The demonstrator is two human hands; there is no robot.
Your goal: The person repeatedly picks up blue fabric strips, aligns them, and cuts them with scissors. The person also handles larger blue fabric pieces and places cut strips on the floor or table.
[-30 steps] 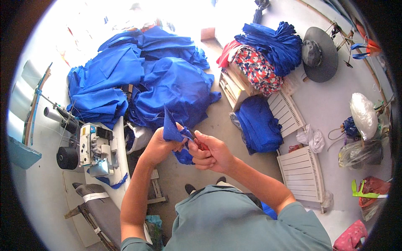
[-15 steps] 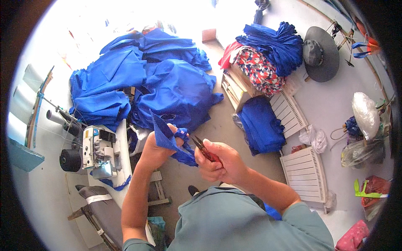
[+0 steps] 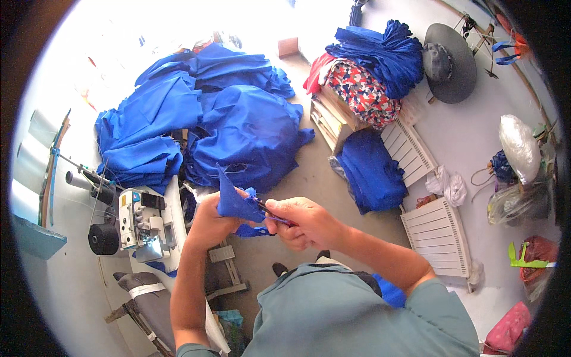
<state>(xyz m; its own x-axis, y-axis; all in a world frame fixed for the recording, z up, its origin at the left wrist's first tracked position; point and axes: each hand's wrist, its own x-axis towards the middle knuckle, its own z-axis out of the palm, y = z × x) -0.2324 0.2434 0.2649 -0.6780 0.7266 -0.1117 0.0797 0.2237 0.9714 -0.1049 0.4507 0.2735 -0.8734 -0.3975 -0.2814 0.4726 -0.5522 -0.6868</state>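
Observation:
Gathered in my left hand (image 3: 207, 224) is a piece of blue cloth (image 3: 235, 201), a pointed corner standing up above the fingers and another part hanging below them. My right hand (image 3: 309, 224) is closed round a pair of small thread snips (image 3: 264, 207). Their dark blades meet the cloth's bunched edge beside my left fingers. Whether the blades are apart or together, I cannot tell. Beyond my hands lies a large heap of blue cloth (image 3: 247, 134).
At left, a white sewing machine (image 3: 140, 219) stands on a table beside a black thread cone (image 3: 103, 239). To the right are folded blue cloth (image 3: 370, 172), a patterned bundle (image 3: 363, 92), a white slatted rack (image 3: 436, 238) and a dark wide-brimmed hat (image 3: 455, 62) on the wall.
My right hand has brought the snips left, from just beside the cloth to its edge. My left hand has turned, and the cloth's corner now sits more upright.

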